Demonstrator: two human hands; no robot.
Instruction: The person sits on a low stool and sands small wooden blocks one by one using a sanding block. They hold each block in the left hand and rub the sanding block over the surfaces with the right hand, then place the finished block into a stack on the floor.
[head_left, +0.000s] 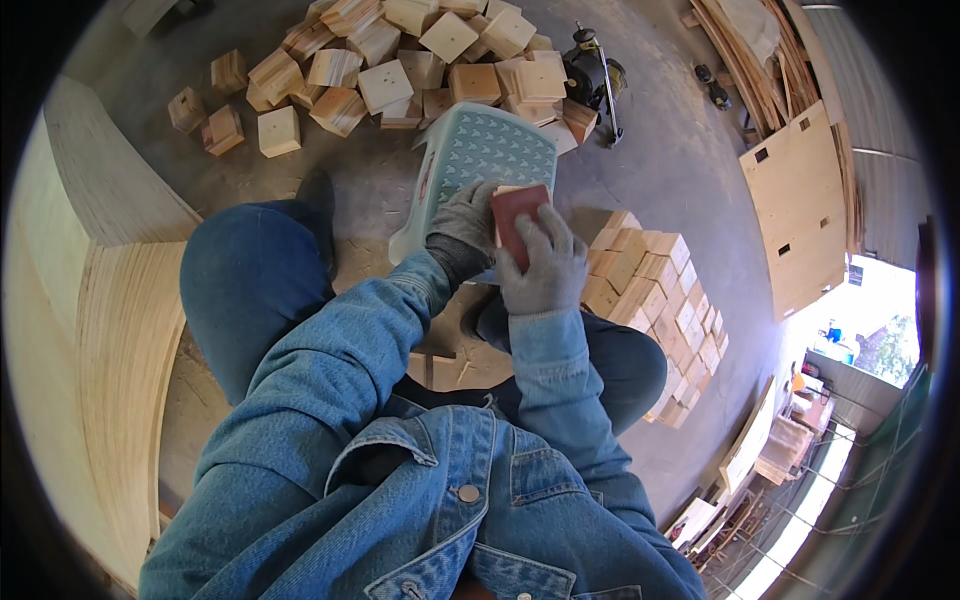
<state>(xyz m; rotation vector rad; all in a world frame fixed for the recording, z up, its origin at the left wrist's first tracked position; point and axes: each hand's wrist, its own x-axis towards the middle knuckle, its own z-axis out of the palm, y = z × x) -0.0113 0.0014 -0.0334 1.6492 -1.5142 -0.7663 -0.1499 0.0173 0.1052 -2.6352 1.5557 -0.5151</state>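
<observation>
Both my hands wear grey gloves and meet over a pale blue-green plastic stool (492, 150). My left hand (464, 220) is closed around a small wooden block (497, 215), of which only a pale edge shows. A reddish-brown, flat piece that looks like sandpaper (520, 212) covers the block's face. My right hand (545, 262) grips this sandpaper from the near right side, its fingers bent over it and its thumb at the lower edge. How far the sandpaper wraps round the block is hidden.
Beyond the stool lies a loose heap of wooden blocks (385, 85). Blocks stand neatly stacked (665, 300) by my right knee. A black tool with a metal bar (605, 85) sits right of the heap. Stacked curved plywood (130, 330) rises at left; boards (800, 205) lean at right.
</observation>
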